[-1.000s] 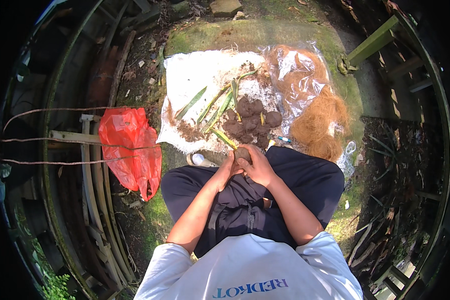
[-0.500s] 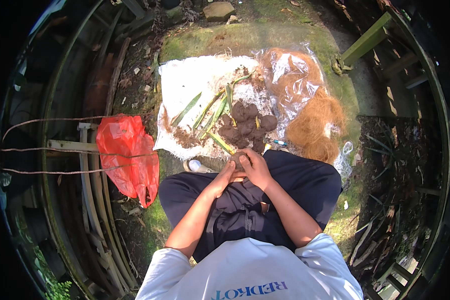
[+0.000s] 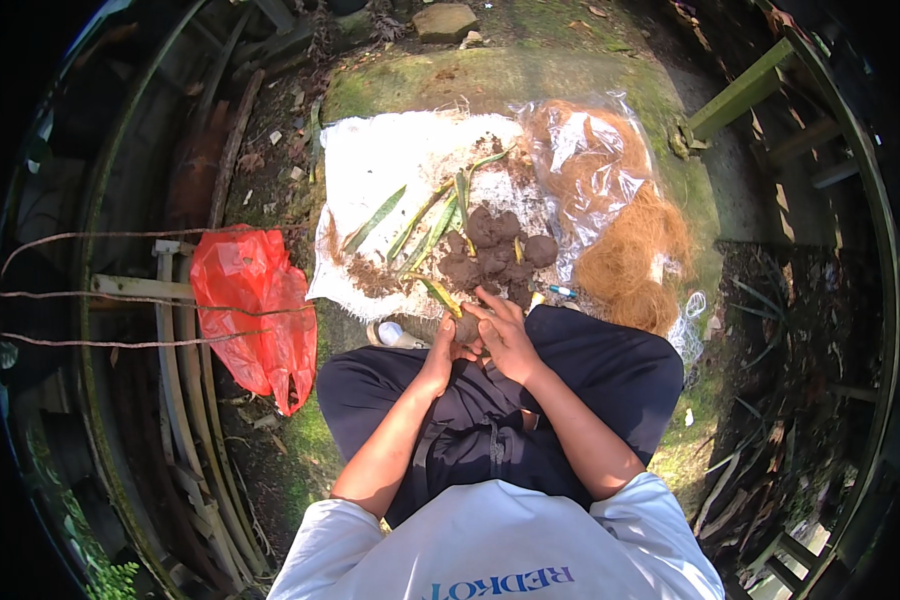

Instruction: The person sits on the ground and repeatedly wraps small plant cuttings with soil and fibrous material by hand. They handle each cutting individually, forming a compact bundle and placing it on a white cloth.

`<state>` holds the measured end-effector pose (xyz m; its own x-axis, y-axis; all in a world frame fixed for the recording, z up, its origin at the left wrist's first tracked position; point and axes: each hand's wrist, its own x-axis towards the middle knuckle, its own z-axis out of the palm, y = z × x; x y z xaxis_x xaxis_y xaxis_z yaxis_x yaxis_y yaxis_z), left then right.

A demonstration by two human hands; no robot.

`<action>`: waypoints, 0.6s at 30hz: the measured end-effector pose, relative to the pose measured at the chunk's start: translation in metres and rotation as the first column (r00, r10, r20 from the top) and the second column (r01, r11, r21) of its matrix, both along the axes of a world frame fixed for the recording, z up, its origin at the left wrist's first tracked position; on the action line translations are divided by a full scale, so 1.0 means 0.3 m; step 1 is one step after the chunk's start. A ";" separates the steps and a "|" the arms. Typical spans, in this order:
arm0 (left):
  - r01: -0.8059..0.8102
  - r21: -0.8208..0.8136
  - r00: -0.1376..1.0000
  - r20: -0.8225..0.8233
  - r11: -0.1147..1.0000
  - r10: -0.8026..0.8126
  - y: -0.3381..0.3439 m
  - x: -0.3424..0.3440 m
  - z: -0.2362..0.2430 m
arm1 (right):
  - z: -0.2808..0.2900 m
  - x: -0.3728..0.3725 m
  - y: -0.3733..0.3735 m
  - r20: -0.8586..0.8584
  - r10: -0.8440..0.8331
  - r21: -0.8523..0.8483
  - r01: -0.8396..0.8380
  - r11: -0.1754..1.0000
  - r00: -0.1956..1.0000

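Between my hands, above my lap, is a dark mud ball (image 3: 467, 327) with a green and yellow leaf cutting (image 3: 438, 293) sticking out toward the upper left. My left hand (image 3: 440, 355) cups the ball's left side. On its right side lies my right hand (image 3: 507, 342), its fingers stretched over the ball. Just beyond, a heap of mud balls (image 3: 495, 250) sits on a soiled white sack (image 3: 365, 155), with short yellowish leaf bases poking out of some. Long leaf cuttings (image 3: 428, 230) lie left of the heap.
Brown coconut fibre (image 3: 630, 255) spills from a clear plastic bag (image 3: 595, 150) at the right. Nearby are a small blue-and-white tube (image 3: 562, 291) and a tangle of pale string (image 3: 688, 325). A red plastic bag (image 3: 255, 300) lies left, beside wooden slats (image 3: 175, 360) and thin rods.
My right hand's fingers have straightened and shifted up along the ball. The ball and its leaf have turned slightly and moved a little to the lower left.
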<state>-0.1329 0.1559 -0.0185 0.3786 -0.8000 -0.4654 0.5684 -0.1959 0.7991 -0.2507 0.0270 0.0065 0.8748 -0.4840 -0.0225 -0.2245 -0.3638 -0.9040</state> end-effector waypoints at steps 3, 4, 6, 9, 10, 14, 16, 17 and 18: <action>0.010 -0.027 1.000 0.022 1.000 -0.009 -0.010 0.009 0.007 | -0.028 -0.010 -0.011 0.007 0.034 0.016 -0.034 0.999 0.999; 0.006 -0.040 0.999 0.033 0.999 -0.005 -0.018 0.006 0.028 | -0.038 -0.012 -0.008 0.028 0.025 0.017 -0.026 1.000 0.999; -0.001 -0.065 0.998 0.055 0.998 0.005 -0.033 -0.006 0.069 | -0.060 -0.018 -0.006 0.056 0.033 0.008 -0.033 0.999 0.998; 0.045 -0.022 0.994 0.100 0.999 -0.043 -0.025 -0.003 0.070 | -0.078 -0.027 -0.005 0.050 0.088 0.080 -0.091 0.993 0.995; 0.054 -0.010 0.993 0.106 0.998 -0.053 -0.021 -0.001 0.064 | -0.069 -0.031 -0.004 0.027 0.107 0.172 -0.110 0.979 0.994; 0.099 0.006 0.988 0.120 0.995 -0.099 -0.010 0.006 0.048 | -0.062 -0.029 -0.002 0.050 0.166 0.433 -0.172 0.885 0.985; 0.101 0.007 0.989 0.109 0.995 -0.101 -0.009 0.005 0.046 | -0.055 -0.027 0.001 0.059 0.150 0.580 -0.157 0.799 0.987; 0.090 0.013 0.991 0.098 0.996 -0.090 -0.010 0.001 0.046 | -0.048 -0.022 0.003 0.059 0.136 0.655 -0.141 0.742 0.989; 0.078 0.019 0.993 0.087 0.997 -0.079 -0.010 -0.002 0.045 | -0.043 -0.016 0.004 0.048 0.102 0.635 -0.109 0.765 0.994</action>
<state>-0.1335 0.1530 -0.0049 0.3545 -0.8220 -0.4457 0.4792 -0.2496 0.8415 -0.2556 0.0282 -0.0065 0.9213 -0.2666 -0.2830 -0.2090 0.2743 -0.9386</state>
